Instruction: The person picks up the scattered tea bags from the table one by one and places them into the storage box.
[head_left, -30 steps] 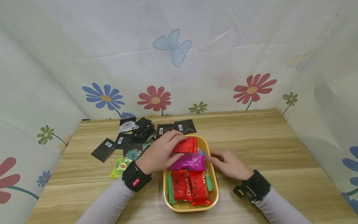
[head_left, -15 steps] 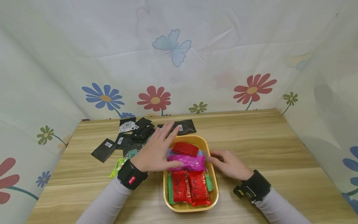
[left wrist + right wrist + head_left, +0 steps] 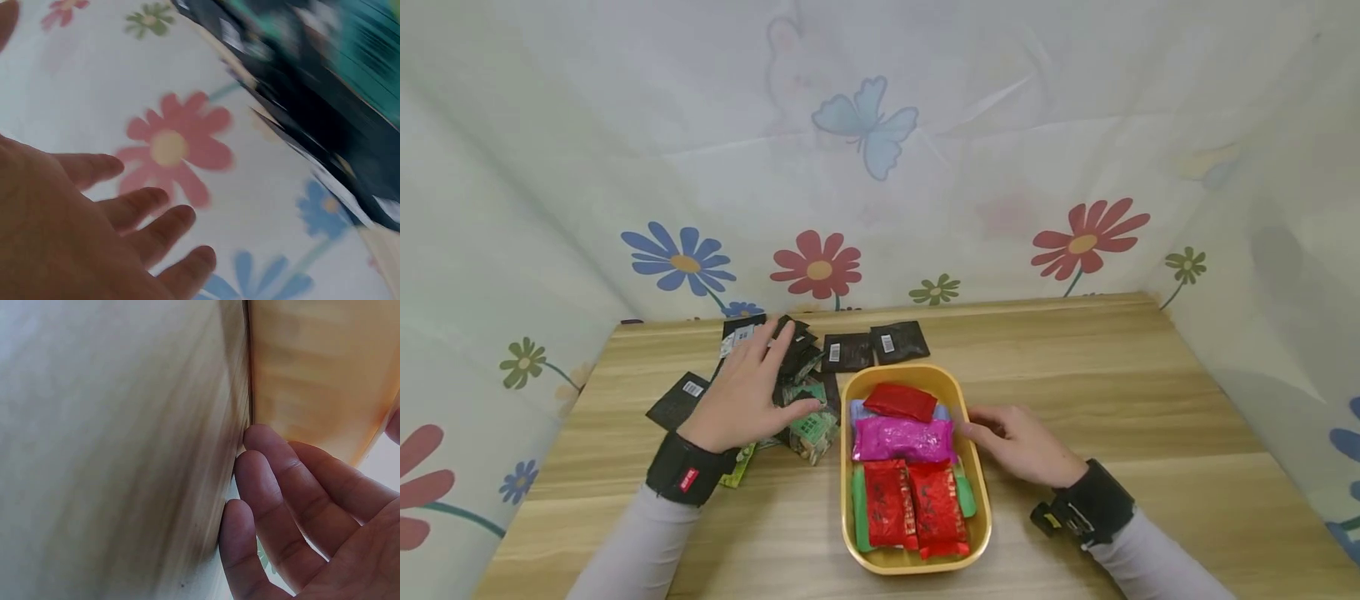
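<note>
My left hand (image 3: 741, 396) is over the pile of black packets (image 3: 797, 358) on the left side of the table, fingers spread and nothing held. In the left wrist view, its fingers (image 3: 150, 212) are apart from the blurred packets. My right hand (image 3: 1026, 446) rests beside the yellow plastic basket (image 3: 847, 508), its fingertips and thumb at the right wall. In the right wrist view, the fingers (image 3: 259, 481) meet the lower part of that wall. Inside the basket lie a small red packet (image 3: 901, 402), a shiny magenta packet (image 3: 904, 439) and two red packets (image 3: 887, 504) with gold print.
Two black packets (image 3: 898, 342) with white labels lie behind the basket. A green patterned packet (image 3: 812, 425) is just left of it. One black packet (image 3: 677, 400) and a yellow-green packet (image 3: 739, 467) are partly hidden by the left hand. A flowered curtain (image 3: 970, 200) surrounds the wooden table (image 3: 1112, 367).
The left hand has let go of the small red packet, which now lies flat in the basket, and moved left over the black packets. The right hand has stayed at the basket.
</note>
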`<state>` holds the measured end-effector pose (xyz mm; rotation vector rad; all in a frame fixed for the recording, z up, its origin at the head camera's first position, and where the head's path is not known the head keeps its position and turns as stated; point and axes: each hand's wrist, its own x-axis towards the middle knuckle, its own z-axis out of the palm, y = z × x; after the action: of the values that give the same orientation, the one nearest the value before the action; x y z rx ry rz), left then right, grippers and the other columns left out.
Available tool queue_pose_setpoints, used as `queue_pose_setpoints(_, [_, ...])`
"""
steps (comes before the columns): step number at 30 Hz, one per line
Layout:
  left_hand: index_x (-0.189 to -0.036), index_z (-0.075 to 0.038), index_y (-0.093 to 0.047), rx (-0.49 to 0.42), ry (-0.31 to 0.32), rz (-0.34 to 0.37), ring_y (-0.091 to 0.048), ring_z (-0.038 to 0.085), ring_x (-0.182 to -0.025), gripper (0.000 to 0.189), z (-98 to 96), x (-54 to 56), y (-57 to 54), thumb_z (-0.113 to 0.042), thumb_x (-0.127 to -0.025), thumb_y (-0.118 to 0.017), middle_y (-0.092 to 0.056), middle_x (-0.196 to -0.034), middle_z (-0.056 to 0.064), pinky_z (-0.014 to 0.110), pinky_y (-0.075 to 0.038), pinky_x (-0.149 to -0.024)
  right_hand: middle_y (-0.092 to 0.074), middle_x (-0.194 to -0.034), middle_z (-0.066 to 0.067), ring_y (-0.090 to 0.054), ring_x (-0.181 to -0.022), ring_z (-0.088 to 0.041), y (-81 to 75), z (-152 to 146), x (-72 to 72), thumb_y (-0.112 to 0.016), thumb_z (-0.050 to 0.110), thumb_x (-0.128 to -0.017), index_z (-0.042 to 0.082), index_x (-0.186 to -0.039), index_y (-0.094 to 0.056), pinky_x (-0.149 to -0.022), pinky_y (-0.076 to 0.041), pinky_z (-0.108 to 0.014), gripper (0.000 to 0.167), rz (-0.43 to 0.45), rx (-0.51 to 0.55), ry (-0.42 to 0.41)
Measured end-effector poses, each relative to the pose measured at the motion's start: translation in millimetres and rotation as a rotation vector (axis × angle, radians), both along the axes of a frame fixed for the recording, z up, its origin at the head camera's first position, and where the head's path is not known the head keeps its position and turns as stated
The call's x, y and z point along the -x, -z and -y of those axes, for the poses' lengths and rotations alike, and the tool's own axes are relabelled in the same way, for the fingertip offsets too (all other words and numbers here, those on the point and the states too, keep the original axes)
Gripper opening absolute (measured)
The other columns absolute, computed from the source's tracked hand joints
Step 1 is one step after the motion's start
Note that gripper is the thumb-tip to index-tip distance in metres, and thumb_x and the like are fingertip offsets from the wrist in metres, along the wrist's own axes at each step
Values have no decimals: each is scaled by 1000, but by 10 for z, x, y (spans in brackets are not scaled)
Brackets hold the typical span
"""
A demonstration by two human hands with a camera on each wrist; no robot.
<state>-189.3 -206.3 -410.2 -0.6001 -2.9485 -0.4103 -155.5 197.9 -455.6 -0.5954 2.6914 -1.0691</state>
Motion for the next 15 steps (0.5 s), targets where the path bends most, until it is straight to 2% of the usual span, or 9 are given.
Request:
queue_pose_setpoints(7, [-160,5,-26,-19,-210,22,-38,58,-141,104,622,-19,159,-52,-88,-75,-33,-159,36,71,-35,-113,-76,-123,0,-71,-111,-16,-6,2,-4,-57,43,-105,13,-131,-71,-96,-58,-43,43,13,-8,5])
queue_pose_setpoints(11, [-158,9,-26,6,-317,114,-38,63,-135,105,933,-25,264,-52,-87,-76,-35,-152,41,75,-38,-106,-76,-123,0,-71,-110,-15,-7,3,1,-58,42,-105,14,-131,-72,-95,-58,-41,41,9,-8,5])
queue_pose_setpoints(15, [-157,12,-23,62,-374,220,-39,66,-130,114,1154,-1,344,-60,-85,-75,-33,-147,45,77,-41,-101,-76,-122,1,-70,-107,-13,-8,0,2,-58,42,-105,14,-131,-72,-93,-58,-38,40,14,-8,8])
